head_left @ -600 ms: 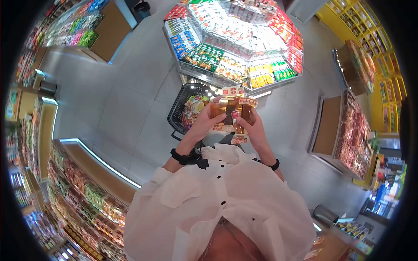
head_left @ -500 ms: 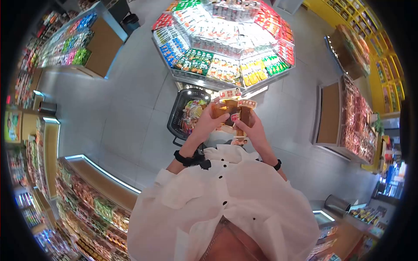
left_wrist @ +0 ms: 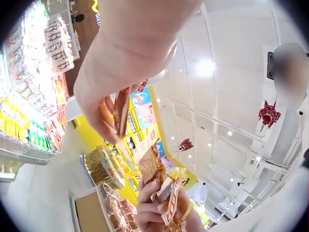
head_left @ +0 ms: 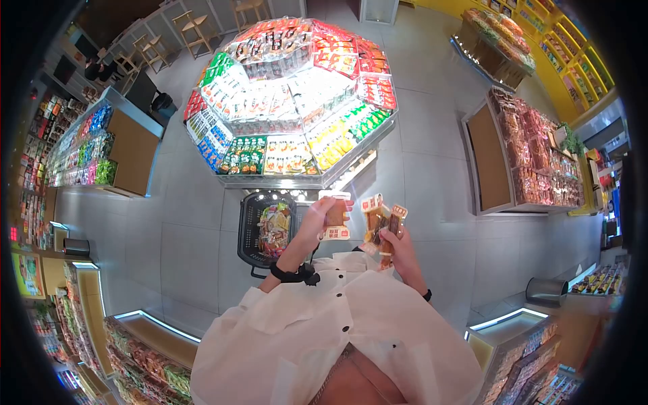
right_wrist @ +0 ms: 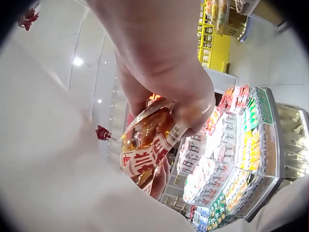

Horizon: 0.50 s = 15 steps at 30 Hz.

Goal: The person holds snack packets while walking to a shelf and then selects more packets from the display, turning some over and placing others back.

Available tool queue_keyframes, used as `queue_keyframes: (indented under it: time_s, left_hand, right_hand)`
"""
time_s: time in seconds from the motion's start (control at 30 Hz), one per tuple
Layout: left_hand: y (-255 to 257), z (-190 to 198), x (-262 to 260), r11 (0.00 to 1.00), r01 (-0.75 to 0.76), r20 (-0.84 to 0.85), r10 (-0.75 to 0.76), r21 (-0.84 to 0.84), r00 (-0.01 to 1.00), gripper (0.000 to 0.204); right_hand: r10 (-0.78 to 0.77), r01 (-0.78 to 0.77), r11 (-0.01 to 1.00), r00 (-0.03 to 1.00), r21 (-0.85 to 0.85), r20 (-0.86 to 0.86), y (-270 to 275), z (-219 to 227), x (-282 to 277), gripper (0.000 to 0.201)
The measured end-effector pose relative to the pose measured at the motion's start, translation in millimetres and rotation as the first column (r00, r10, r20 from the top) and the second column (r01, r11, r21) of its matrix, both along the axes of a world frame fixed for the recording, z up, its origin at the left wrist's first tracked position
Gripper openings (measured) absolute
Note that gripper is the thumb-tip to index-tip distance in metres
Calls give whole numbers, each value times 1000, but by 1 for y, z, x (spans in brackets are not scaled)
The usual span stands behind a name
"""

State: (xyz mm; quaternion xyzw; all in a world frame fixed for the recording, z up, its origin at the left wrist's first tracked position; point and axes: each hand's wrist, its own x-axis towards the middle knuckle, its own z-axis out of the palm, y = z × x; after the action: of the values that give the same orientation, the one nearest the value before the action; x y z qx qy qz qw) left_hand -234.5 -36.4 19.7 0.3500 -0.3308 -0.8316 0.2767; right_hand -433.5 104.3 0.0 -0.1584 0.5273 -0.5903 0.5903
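Note:
In the head view the left hand holds one brown snack packet with a printed white header, a little right of the black basket. The right hand pinches several similar packets, fanned upward and apart from the left hand's packet. Seen from the left wrist, the left fingers grip a packet edge-on, with the other packets beyond. In the right wrist view, red-and-white labelled packets are in the right hand. Colourful packages lie inside the basket.
An octagonal lit display of packaged snacks stands ahead, just beyond the basket. Snack shelves stand at left and right. Metal bins stand on the floor, and stools are at the far back.
The hands have moved apart, the left keeping one packet and the right the others. The view has turned, so the display and basket sit further left in the picture.

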Motion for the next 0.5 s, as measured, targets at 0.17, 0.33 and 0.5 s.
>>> queue_keyframes:
  time_s: [0.17,0.33,0.5]
  left_hand:
    - [5,-34,-36,991,-112,-17,114,73,993,37]
    - [-4,-65,-71,979,-64,11,63,193,998,32]
    - [-35,-64,-102,983,118,-88,-107,142,990,20]
  right_hand:
    - [65,-63,994,998,93,-17,10,-11,-48,27]
    - [162,-164,983,986,78,32,-10,-26,-70,28]
    - [361,-344,929,924,136,-129,-49,-29,-84,29]
